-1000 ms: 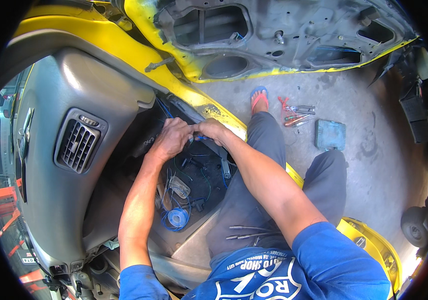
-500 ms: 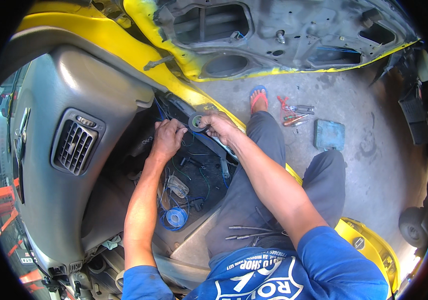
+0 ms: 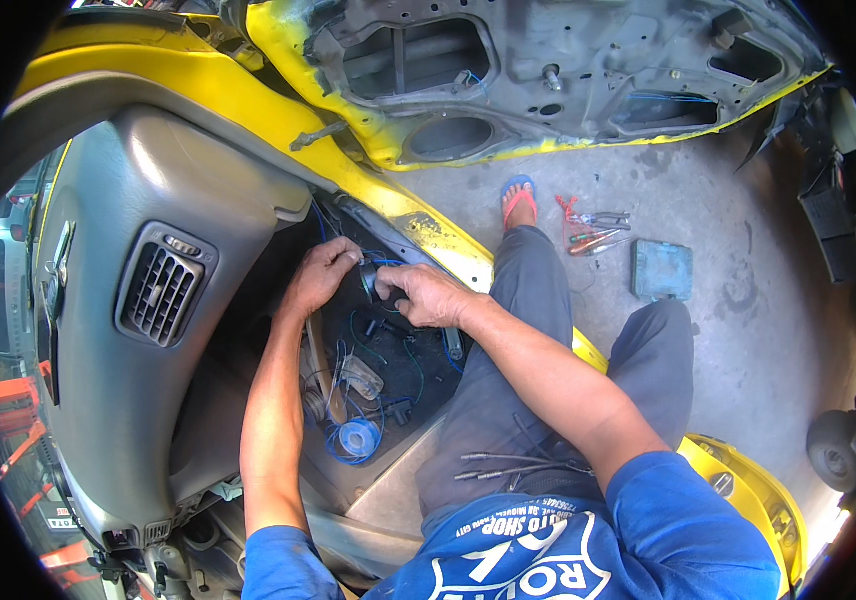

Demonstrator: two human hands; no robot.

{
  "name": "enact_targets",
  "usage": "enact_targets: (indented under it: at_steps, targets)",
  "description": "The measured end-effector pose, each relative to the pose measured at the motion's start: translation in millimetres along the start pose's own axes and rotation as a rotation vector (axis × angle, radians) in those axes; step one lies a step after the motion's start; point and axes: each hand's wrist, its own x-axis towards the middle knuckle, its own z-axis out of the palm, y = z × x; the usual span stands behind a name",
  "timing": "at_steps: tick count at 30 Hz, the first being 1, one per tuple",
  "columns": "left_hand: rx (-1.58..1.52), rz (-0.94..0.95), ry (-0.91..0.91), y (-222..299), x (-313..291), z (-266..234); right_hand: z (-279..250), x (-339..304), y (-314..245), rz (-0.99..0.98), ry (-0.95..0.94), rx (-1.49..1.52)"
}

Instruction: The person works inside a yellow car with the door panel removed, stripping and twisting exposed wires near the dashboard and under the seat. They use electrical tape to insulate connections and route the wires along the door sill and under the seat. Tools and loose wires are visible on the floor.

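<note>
My left hand and my right hand meet in the dark footwell under the grey dashboard. Between their fingertips they pinch a small dark roll with blue wires running down from it. Below the hands a blue spool of wire lies on the footwell floor beside a clear plastic part. What exactly the fingers grip is partly hidden.
A stripped yellow car door stands open above. On the concrete floor lie pliers and screwdrivers and a blue box. A foot in a red sandal rests outside. A dashboard vent is at left. Thin metal rods lie on my lap.
Both hands lifted toward the door sill half a second ago, then came back down slightly, staying together on the small dark roll. My left forearm shifted a little.
</note>
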Motion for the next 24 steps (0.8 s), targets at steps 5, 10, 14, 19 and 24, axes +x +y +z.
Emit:
enact_targets:
  at_steps: [5,10,14,19,24]
  targets:
    - [0.034,-0.036,-0.074,18.3,-4.1,-4.5,-2.5,6.5,6.7,0.015,0.139,-0.001]
    - [0.06,0.097,-0.048,20.3,-2.7,-5.5,4.3,20.0,9.8,-0.029,0.38,-0.132]
    - [0.108,0.265,0.009,12.5,-4.4,0.9,1.2,21.0,13.3,0.157,0.272,0.183]
    - [0.154,0.212,0.051,7.5,-7.8,7.0,0.9,20.5,16.3,0.15,0.307,0.109]
    - [0.2,0.175,0.061,12.5,-12.6,5.0,0.5,22.9,16.3,0.114,0.364,0.068]
